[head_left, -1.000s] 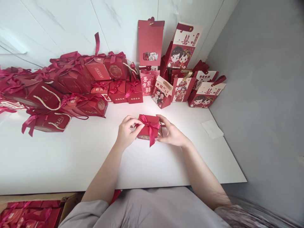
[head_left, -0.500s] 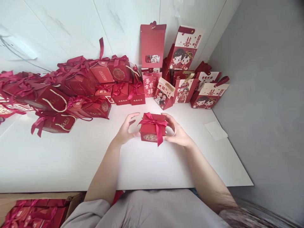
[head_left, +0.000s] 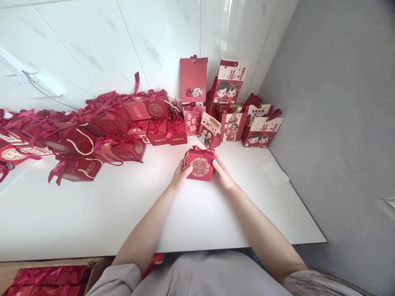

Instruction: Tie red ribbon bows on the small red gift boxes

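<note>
Between my two hands is a small red gift box [head_left: 200,165] with a round gold-and-white emblem on its front and a dark pink ribbon bow [head_left: 200,151] on top. My left hand [head_left: 179,174] grips its left side, the thumb lying on the front face. On the right side my right hand [head_left: 222,172] holds it, fingertips at the front right edge. The fingers behind the box are hidden. Just beyond it stands a small red-and-white carton [head_left: 209,130] with printed figures.
Stacked red gift boxes [head_left: 101,113] with ribbons fill the back left of the white table [head_left: 129,222]. Tall red and cream paper bags [head_left: 228,84] stand at the back right. White paper [head_left: 274,173] lies near the right edge. A cardboard box [head_left: 97,271] of red boxes sits lower left.
My left hand, open beside the box before, has closed on its left side. The box has turned so its emblem faces me, with the bow tipped back. My view has tilted up slightly.
</note>
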`<action>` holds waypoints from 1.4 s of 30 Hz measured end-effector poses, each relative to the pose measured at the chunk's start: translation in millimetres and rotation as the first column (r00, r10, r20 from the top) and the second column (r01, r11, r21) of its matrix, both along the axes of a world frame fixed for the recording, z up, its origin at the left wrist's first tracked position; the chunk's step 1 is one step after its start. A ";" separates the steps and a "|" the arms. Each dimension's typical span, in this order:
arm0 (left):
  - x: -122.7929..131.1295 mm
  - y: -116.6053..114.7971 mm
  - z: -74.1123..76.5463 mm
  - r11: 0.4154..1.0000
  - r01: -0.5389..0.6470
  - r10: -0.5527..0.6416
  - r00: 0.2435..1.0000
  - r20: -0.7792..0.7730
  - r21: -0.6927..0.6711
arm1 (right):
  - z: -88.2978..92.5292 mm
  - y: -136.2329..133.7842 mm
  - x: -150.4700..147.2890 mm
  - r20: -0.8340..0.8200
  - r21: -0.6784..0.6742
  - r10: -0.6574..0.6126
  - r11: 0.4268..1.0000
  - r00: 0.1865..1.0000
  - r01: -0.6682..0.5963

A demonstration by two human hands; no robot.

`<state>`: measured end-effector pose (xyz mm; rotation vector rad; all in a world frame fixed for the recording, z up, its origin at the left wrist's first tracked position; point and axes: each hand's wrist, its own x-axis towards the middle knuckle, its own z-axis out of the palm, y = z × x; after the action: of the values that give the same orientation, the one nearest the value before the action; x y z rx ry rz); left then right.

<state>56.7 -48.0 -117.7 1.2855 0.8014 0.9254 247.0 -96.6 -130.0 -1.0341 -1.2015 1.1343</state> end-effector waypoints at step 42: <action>-25.9 14.5 -4.1 0.956 0.189 -0.195 0.981 -0.005 -0.223 | 7.1 0.4 4.2 0.091 -0.098 0.010 0.995 0.996 -0.001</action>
<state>30.8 -33.6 -121.8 1.1592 0.7628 0.6451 251.2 -96.2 -123.0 -1.1683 -1.2315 1.1700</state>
